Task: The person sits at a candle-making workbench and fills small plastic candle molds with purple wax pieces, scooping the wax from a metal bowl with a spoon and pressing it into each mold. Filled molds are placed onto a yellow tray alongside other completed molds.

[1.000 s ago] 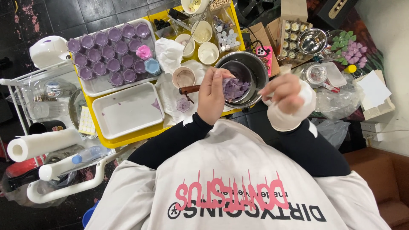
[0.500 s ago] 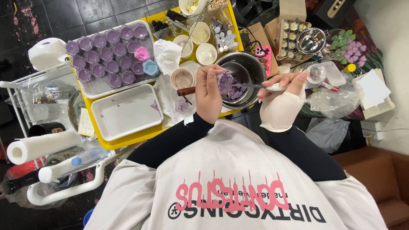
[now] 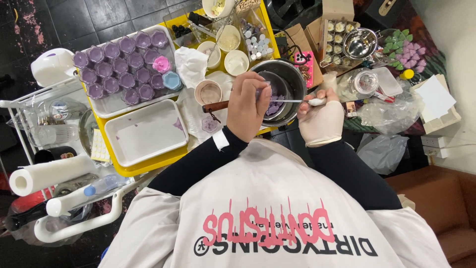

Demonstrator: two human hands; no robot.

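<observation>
The left hand [image 3: 253,106] grips the small pan [image 3: 277,89] by its handle; the gloved right hand [image 3: 321,119] pinches a spoon [image 3: 297,101] inside. Tipping the pan might spill purple wax [image 3: 273,105].

Cups [image 3: 225,49] crowding pot [image 3: 292,74]

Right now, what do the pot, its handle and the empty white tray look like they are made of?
The pot looks like metal, probably stainless steel: grey, with shiny glints on rim and wall. Its handle looks like wood: brown, matt, with a darker end. The white tray is smooth and slightly glossy with rounded corners; it could be plastic or enamel, the view leaves that open. The right hand wears a thin pale glove, likely latex.
</observation>
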